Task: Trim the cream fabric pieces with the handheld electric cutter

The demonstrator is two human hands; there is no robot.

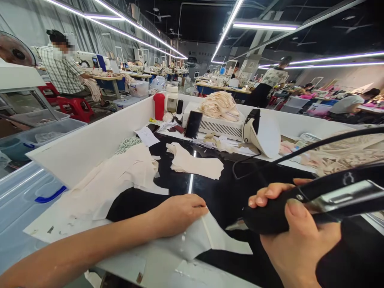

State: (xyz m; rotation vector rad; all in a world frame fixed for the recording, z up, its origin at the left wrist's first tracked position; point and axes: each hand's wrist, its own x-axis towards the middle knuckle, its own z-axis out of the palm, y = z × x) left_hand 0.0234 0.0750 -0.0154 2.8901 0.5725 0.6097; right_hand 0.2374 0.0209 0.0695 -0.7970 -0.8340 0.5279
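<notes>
My left hand (pixel 177 214) lies on a pale fabric piece (pixel 207 236) at the near edge of the black worktable (pixel 228 192), fingers curled down onto the cloth. My right hand (pixel 295 236) is wrapped round the handle of a black tool (pixel 330 196) whose cable runs up to the right. A stack of cream fabric pieces (pixel 195 162) lies in the table's middle. A larger spread of cream cut pieces (pixel 117 178) lies to the left.
A white wall (pixel 90 140) borders the table's left side. At the back stand a red cup (pixel 159 106), a phone (pixel 193 125), a white machine (pixel 222 127) topped with folded fabric, and a white iron-like device (pixel 259 132). Other people work at far tables.
</notes>
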